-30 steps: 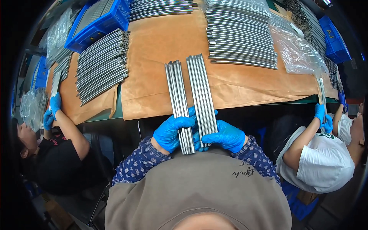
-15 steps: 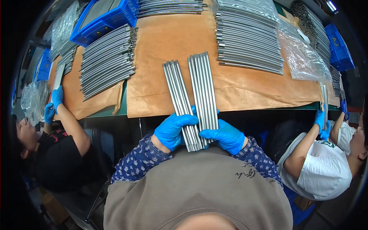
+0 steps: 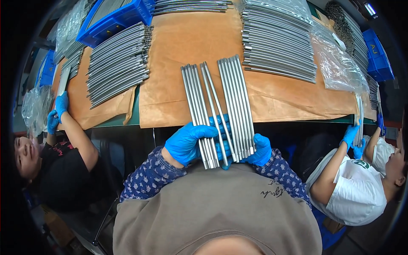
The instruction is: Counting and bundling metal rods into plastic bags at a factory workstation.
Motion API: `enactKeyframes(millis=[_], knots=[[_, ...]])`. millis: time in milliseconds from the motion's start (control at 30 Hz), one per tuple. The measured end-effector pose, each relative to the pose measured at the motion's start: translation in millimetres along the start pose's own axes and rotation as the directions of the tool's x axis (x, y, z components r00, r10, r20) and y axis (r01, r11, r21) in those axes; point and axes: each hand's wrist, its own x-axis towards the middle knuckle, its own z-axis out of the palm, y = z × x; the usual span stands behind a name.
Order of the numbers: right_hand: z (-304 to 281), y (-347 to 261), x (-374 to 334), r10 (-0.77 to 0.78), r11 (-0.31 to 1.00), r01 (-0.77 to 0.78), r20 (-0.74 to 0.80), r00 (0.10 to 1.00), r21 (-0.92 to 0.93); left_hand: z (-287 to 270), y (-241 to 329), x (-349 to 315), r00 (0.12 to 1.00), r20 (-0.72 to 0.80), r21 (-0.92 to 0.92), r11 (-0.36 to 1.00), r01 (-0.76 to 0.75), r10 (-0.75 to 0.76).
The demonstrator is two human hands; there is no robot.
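Note:
In front of my chest I hold slim metal rods fanned out in three groups, their far ends tilted away from me over the table edge. My left hand (image 3: 189, 143), in a blue glove, is closed round the left bundle of metal rods (image 3: 196, 102), its thumb across them. Blue-gloved too, my right hand (image 3: 260, 151) grips the right bundle of metal rods (image 3: 237, 102) near its close end. Between the bundles, one or two separate metal rods (image 3: 216, 106) lean across gloved fingers that show behind them. The rods hide part of both hands.
Brown paper (image 3: 191, 38) covers the table. Rows of metal rods (image 3: 119, 63) lie left, more metal rods (image 3: 278, 46) right. A blue bin (image 3: 114, 26) stands back left, clear plastic (image 3: 335, 61) at right. A person (image 3: 63, 165) sits left; another person (image 3: 348, 182) sits right, both handling rods.
The rods have spread apart: the right bundle has shifted right, and the separate rods now stand in the gap. My right thumb has moved from across the bundle to its right side.

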Motion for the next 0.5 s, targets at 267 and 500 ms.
enactKeyframes(millis=[267, 500], knots=[[7, 1, 6, 0.025, 1.000, -0.025, 0.079, 0.997, -0.004, 4, 1, -6, 0.997, -0.079, -0.002, 1.000, -0.024, 0.023], [0, 0, -2, 0.041, 0.999, -0.041, -0.028, 0.999, -0.027, -3, 7, -20, 0.992, -0.001, 0.014, 0.992, -0.123, 0.123]])
